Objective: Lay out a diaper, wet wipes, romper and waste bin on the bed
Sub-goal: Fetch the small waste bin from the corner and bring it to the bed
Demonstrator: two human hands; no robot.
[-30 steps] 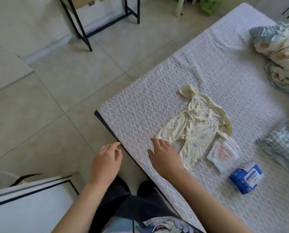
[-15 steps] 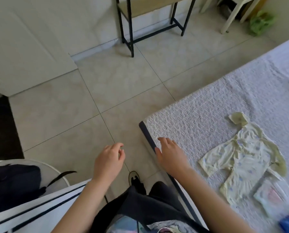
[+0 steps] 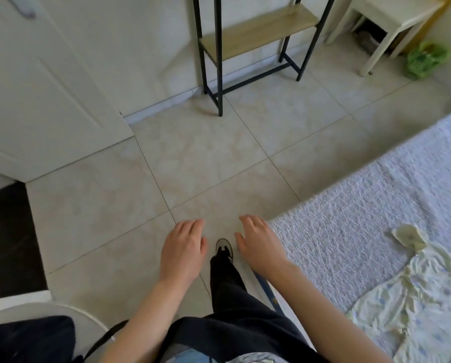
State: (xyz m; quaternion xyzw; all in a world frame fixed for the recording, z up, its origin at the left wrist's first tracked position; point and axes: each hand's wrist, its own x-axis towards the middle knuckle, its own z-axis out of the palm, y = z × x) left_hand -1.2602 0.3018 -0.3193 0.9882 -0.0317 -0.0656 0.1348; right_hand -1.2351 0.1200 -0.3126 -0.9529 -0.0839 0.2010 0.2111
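Observation:
A pale yellow romper [image 3: 413, 299] with small blue dots lies spread flat on the white textured bed cover [image 3: 350, 218] at the lower right, partly cut off by the frame edge. My left hand [image 3: 183, 248] hovers over the tiled floor, fingers apart, holding nothing. Over the bed's near corner my right hand [image 3: 258, 244] is open and empty too. The diaper, the wet wipes and any waste bin are out of view.
A black metal shelf rack [image 3: 248, 48] with a wooden board stands against the far wall. A white stool [image 3: 384, 24] and a green bag [image 3: 426, 60] sit at the top right. A white door [image 3: 43, 85] is at left. A dark bag on a round white seat [image 3: 35, 334] is bottom left.
The view has swung left, away from the bed; the diaper and wipes pack have left the frame. My right hand has come off the romper and bed cover to the bed's corner.

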